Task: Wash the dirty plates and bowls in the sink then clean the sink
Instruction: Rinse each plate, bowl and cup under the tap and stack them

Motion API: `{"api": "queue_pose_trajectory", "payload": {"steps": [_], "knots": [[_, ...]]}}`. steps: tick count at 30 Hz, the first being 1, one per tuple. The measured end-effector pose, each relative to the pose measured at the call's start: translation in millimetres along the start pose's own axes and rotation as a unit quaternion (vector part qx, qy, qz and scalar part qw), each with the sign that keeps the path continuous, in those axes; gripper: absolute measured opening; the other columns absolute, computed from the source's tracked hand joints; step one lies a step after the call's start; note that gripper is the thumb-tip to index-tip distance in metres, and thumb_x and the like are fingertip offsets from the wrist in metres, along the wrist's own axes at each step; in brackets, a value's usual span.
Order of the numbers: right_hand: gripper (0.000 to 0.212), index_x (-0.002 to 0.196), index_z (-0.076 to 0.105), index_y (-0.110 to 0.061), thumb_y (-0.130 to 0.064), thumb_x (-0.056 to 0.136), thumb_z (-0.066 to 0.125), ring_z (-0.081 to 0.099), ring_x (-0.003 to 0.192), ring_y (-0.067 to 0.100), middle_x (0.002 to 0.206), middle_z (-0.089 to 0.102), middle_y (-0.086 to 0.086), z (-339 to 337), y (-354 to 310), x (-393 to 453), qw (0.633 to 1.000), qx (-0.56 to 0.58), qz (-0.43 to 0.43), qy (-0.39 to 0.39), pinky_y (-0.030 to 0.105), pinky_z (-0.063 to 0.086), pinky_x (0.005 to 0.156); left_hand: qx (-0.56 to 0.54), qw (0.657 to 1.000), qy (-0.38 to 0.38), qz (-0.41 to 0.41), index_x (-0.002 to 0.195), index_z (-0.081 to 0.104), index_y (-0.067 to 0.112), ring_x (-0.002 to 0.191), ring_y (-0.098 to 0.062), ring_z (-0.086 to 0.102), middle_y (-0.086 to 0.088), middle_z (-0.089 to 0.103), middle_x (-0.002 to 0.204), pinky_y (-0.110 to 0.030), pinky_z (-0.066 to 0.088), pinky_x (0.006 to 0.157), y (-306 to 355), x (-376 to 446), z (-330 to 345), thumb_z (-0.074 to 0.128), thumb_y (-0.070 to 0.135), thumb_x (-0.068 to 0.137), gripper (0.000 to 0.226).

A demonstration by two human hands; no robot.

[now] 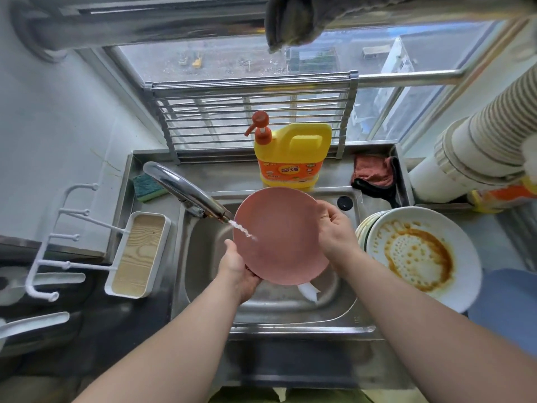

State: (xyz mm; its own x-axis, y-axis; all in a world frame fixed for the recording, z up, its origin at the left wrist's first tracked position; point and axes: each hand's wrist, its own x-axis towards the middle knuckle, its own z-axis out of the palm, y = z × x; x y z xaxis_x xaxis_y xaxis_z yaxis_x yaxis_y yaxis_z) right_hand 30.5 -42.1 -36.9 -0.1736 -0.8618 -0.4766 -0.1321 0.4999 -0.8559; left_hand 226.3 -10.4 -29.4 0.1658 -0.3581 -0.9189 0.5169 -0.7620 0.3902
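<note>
Over the stainless steel sink, your left hand and right hand are gripping the round pink plate, fingers curled on its rim, tilting it so the tap stream is rinsing its face.

The pink plate and tap are blocking the sink from nine to twelve o'clock. Bare basin is lying open at six o'clock. The dirty plate stack is crowding three o'clock, the soap jug twelve.
</note>
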Motion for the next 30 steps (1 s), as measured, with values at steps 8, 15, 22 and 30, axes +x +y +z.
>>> {"api": "queue_pose_trajectory", "payload": {"steps": [8,15,22,30], "knots": [[0.057,0.126,0.066,-0.041,-0.069,0.094,0.027,0.067,0.113,0.021,0.117,0.073,-0.011,-15,12,8,0.994,-0.101,0.013,0.05,0.05,0.052,0.103,0.086,0.996,-0.009,-0.013,0.125,0.07,0.021,0.097,-0.035,0.078,-0.011,0.081,0.104,-0.054,0.062,0.093,-3,7,3,0.028,0.075,0.102,0.072],[0.039,0.133,0.063,-0.028,-0.038,0.11,0.032,0.056,0.107,0.03,0.123,0.062,0.009,30,48,-14,0.969,-0.155,0.187,-0.04,0.036,0.046,0.086,0.156,0.986,0.053,0.017,0.118,0.072,0.014,0.089,-0.033,0.077,-0.014,0.08,0.097,-0.037,0.063,0.063,20,9,-48,0.038,0.057,0.109,0.055],[0.039,0.135,0.062,-0.03,-0.039,0.106,0.037,0.063,0.114,0.028,0.127,0.068,0.002,77,66,-28,0.956,-0.155,0.209,-0.137,0.047,0.052,0.104,0.279,0.951,0.082,0.107,0.112,0.063,0.022,0.089,-0.033,0.069,-0.017,0.072,0.105,-0.041,0.06,0.072,45,-11,-76,0.027,0.05,0.112,0.046],[0.025,0.122,0.069,-0.048,-0.044,0.099,0.059,0.073,0.106,0.017,0.108,0.077,-0.016,61,34,-8,0.992,-0.011,0.085,-0.094,0.044,0.061,0.094,0.086,0.99,0.052,0.095,0.138,0.056,0.043,0.108,-0.028,0.068,0.001,0.071,0.122,-0.042,0.057,0.077,37,-3,-83,0.028,0.033,0.117,0.036]]}}
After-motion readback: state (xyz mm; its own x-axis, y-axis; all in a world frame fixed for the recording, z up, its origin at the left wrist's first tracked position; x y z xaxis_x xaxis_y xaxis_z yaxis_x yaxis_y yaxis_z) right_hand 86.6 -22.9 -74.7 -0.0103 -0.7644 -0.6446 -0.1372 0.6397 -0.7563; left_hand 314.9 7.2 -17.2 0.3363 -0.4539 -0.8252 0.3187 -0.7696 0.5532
